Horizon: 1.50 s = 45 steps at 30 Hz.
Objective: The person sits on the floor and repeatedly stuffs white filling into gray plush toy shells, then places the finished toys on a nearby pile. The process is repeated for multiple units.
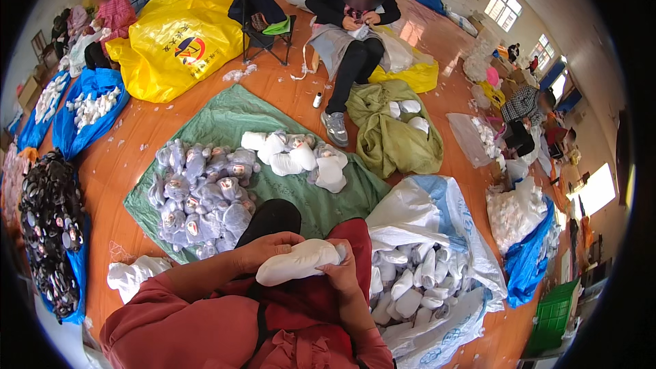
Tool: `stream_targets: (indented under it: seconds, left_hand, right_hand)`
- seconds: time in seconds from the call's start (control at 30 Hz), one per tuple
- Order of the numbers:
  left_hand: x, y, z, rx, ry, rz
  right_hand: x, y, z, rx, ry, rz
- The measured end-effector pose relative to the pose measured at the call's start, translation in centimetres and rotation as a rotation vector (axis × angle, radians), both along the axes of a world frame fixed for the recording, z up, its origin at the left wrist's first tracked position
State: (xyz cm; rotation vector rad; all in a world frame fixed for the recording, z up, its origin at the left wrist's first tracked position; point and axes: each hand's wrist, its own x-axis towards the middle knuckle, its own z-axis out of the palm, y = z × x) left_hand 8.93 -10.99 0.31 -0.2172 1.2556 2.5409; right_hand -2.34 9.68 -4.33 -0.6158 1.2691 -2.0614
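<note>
Between my two hands, just above my lap, is a white stuffed plush piece (292, 265), long and rounded, with a greyish patch at its right end. My right hand (344, 273) is closed around that right end. At the upper left side, my left hand (268, 249) has its fingers bent against the piece, partly hidden by it. On the green sheet (314, 215) ahead lies a heap of grey plush toys (198, 195) with small coloured patches. Several white stuffed pieces (294, 154) lie to their right. A white woven sack (471, 260) by my right side holds many similar white pieces (410, 280).
Opposite me a seated person (355, 7) handles something small and white, beside an olive sack (389, 137). A folding stool (266, 34) and a yellow bag (184, 41) stand farther back. Dark plush pieces (51, 225) fill a blue sack at left. A green crate (553, 318) is at right.
</note>
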Motion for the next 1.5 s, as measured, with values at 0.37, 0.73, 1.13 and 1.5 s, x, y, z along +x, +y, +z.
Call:
stream_targets:
  seconds: [0.37,0.73,1.13,1.5]
  left_hand:
    - [-0.9,2.9,0.5,-0.372,-0.158,-0.024]
    - [-1.4,3.8,0.2,-0.535,-0.111,0.013]
    - [-1.9,6.0,0.3,-1.268,0.389,0.181]
    - [-0.8,8.6,1.0,-1.778,0.647,-0.019]
  right_hand:
    - [2.3,-0.2,-2.2,0.145,-0.112,-0.250]
    - [2.5,-0.2,-2.6,0.328,0.243,-0.456]
    - [2.6,-3.1,-7.4,-0.217,-0.283,-0.266]
    - [1.3,-4.3,-4.9,-0.422,-0.459,-0.261]
